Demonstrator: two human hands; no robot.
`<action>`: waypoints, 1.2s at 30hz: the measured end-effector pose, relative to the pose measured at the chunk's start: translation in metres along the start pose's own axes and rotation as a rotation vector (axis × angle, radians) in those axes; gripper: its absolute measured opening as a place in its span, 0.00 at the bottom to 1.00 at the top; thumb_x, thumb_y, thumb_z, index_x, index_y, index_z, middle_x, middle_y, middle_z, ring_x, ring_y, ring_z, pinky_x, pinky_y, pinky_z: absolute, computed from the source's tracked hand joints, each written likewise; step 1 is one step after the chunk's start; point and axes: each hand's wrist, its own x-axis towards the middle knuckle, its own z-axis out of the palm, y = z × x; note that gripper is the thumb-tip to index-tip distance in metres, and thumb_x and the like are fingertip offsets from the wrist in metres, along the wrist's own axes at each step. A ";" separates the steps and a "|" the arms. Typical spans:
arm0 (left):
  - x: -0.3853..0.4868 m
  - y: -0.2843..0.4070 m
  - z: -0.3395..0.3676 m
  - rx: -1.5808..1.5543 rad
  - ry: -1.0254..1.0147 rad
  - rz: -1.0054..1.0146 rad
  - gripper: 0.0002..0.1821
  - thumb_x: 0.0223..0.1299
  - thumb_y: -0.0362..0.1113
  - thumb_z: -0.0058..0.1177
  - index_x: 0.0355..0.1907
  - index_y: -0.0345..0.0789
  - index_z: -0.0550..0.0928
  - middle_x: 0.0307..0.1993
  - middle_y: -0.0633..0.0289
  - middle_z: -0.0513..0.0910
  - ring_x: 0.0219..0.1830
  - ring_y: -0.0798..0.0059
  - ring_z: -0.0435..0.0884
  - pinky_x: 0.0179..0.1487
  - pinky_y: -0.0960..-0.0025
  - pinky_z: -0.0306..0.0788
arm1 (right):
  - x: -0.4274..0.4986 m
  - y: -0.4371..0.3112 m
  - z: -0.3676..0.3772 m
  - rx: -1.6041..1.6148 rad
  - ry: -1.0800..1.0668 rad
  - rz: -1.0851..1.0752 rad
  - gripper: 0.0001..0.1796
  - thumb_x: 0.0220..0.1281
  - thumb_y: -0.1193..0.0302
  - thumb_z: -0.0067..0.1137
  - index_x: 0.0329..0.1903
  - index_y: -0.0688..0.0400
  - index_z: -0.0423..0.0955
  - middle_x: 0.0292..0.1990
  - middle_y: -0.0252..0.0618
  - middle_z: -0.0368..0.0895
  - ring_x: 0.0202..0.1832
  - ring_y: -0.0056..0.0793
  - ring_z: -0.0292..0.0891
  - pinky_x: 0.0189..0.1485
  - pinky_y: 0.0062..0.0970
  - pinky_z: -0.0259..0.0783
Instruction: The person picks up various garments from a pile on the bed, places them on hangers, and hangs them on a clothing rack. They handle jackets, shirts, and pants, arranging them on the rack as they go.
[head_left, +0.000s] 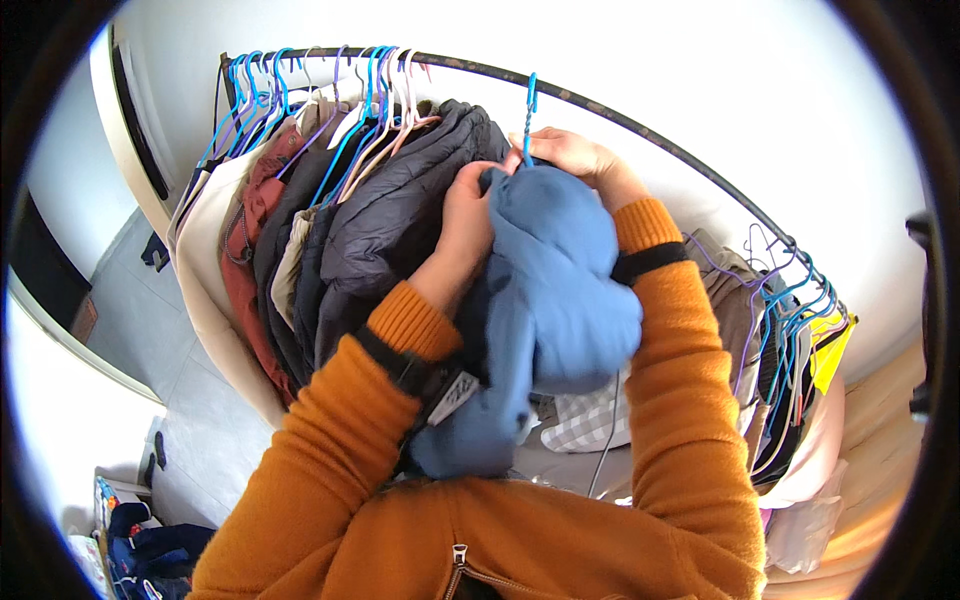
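Observation:
A blue garment (562, 277) hangs before me on a blue hanger (529, 124) with a twisted neck, whose hook is at the dark metal clothes rail (637, 120). My left hand (469, 217) pinches the garment's upper left edge between thumb and fingers. Behind the hanger's neck, at the garment's top, is my right hand (574, 157); its fingertips are near the left thumb and partly hidden, so its hold is unclear. The garment's lower part hangs down between my forearms and looks blurred.
Left along the rail hang many clothes, among them a dark puffer jacket (405, 202), a red jacket (251, 232) and a cream garment (210, 270). More clothes on hangers (799, 315) crowd its right end. Dark clothing (161, 551) lies at lower left.

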 end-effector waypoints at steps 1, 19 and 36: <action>0.008 -0.026 -0.003 0.129 0.069 0.103 0.09 0.64 0.32 0.49 0.44 0.32 0.77 0.34 0.66 0.79 0.36 0.81 0.76 0.40 0.74 0.72 | 0.002 0.005 0.003 0.014 0.041 -0.009 0.25 0.68 0.48 0.48 0.38 0.57 0.82 0.40 0.36 0.82 0.46 0.28 0.72 0.60 0.27 0.61; -0.014 -0.106 -0.042 -0.057 -0.066 -0.190 0.17 0.66 0.35 0.48 0.54 0.30 0.73 0.53 0.52 0.77 0.54 0.67 0.76 0.57 0.66 0.69 | -0.151 0.046 0.141 0.175 0.970 -0.482 0.39 0.65 0.48 0.50 0.69 0.62 0.57 0.66 0.47 0.62 0.70 0.39 0.56 0.72 0.40 0.48; 0.047 -0.054 -0.003 -0.029 -0.206 -0.027 0.17 0.64 0.32 0.49 0.54 0.29 0.73 0.52 0.53 0.77 0.55 0.65 0.74 0.61 0.64 0.66 | -0.140 0.052 0.155 0.990 1.181 -0.543 0.35 0.62 0.70 0.60 0.68 0.62 0.55 0.59 0.46 0.70 0.59 0.33 0.67 0.63 0.33 0.65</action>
